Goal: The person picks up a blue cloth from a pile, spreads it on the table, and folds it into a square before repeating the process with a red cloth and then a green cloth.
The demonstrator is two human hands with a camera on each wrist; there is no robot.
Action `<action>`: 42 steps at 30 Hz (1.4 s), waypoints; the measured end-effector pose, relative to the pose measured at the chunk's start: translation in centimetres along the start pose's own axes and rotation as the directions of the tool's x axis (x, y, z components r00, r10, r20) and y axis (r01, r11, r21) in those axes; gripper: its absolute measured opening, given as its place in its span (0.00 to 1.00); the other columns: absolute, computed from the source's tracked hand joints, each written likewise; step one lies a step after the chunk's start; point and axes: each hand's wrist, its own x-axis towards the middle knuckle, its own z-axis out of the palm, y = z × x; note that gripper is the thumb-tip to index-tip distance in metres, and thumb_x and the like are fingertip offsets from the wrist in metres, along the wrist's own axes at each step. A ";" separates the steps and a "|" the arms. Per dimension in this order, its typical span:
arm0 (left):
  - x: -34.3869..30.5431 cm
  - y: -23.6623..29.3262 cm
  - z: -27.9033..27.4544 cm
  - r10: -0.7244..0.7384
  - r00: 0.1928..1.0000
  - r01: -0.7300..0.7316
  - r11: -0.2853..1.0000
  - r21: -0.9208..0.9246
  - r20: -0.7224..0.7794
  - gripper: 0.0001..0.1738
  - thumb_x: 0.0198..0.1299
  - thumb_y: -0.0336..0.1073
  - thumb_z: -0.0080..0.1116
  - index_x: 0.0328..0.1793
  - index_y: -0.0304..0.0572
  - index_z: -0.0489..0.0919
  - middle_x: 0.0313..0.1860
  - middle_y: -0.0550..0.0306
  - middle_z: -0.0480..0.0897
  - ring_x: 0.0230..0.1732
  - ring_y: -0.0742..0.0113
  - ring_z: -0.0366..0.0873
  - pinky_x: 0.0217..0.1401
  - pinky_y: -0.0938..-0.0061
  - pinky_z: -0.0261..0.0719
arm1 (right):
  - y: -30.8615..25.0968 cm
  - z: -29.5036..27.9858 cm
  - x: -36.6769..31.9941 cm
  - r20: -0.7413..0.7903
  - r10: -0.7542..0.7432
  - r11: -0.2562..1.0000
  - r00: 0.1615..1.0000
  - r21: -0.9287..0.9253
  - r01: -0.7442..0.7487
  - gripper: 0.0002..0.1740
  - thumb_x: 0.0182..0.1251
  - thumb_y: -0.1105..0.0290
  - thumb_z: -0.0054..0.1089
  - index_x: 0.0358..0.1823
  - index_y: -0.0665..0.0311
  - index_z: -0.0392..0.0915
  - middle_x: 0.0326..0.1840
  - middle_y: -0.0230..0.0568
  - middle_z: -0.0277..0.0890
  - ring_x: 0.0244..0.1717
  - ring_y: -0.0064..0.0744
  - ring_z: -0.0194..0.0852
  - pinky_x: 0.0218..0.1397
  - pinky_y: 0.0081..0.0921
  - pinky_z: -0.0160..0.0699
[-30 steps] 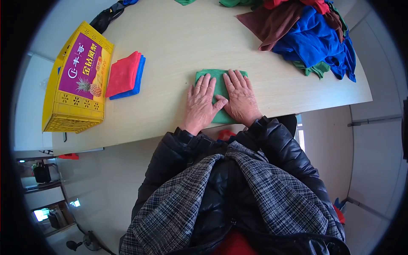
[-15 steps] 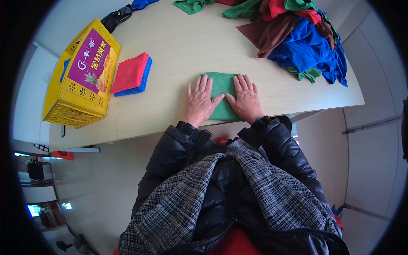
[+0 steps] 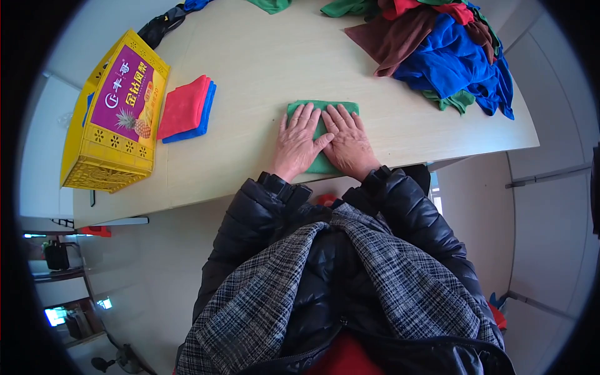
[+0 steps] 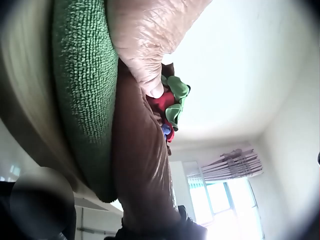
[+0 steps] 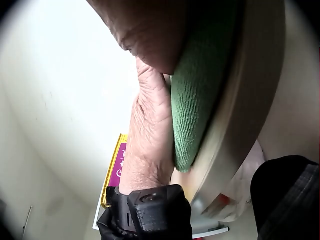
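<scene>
A folded green cloth [image 3: 320, 164] lies near the table's front edge, its ribbed terry side close up in the left wrist view [image 4: 85, 75]. My left hand [image 3: 296, 145] rests flat on its left part, fingers straight and pointing away from me. On its right part lies my right hand [image 3: 349, 145], also flat with straight fingers. The two hands meet in the middle, the left thumb over the right hand's edge. Both palms hide much of the cloth. In the right wrist view the cloth [image 5: 192, 110] shows under the hands as a thick folded edge.
At the left stands a yellow crate [image 3: 112, 165] with a purple label. Beside it lie a folded red cloth [image 3: 182, 111] and a blue cloth [image 3: 203, 127] under it. A loose heap of blue, brown, red and green cloths [image 3: 459, 59] covers the table's back right.
Half a second ago the hands lay apart at the cloth's sides, with green showing between them. Now they have come together over its middle. The head view has shifted slightly.
</scene>
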 end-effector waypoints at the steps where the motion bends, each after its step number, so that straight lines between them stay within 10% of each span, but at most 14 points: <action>1: 0.3 -0.1 0.1 -0.013 1.000 0.013 1.000 -0.007 -0.009 0.44 0.73 0.68 0.40 0.81 0.41 0.64 0.84 0.49 0.58 0.85 0.50 0.52 0.85 0.46 0.46 | 0.1 0.0 0.1 -0.013 0.005 1.000 1.000 0.012 -0.005 0.35 0.74 0.52 0.49 0.77 0.65 0.64 0.81 0.50 0.61 0.83 0.51 0.51 0.85 0.52 0.46; 42: -5.5 1.6 -1.1 -0.051 0.996 0.059 0.992 0.113 -0.077 0.37 0.74 0.52 0.50 0.82 0.38 0.61 0.84 0.47 0.59 0.85 0.51 0.51 0.84 0.43 0.46 | 0.5 -2.7 -2.2 0.059 0.119 0.989 0.991 -0.090 -0.114 0.34 0.78 0.52 0.49 0.79 0.60 0.61 0.84 0.47 0.55 0.85 0.52 0.45 0.83 0.55 0.48</action>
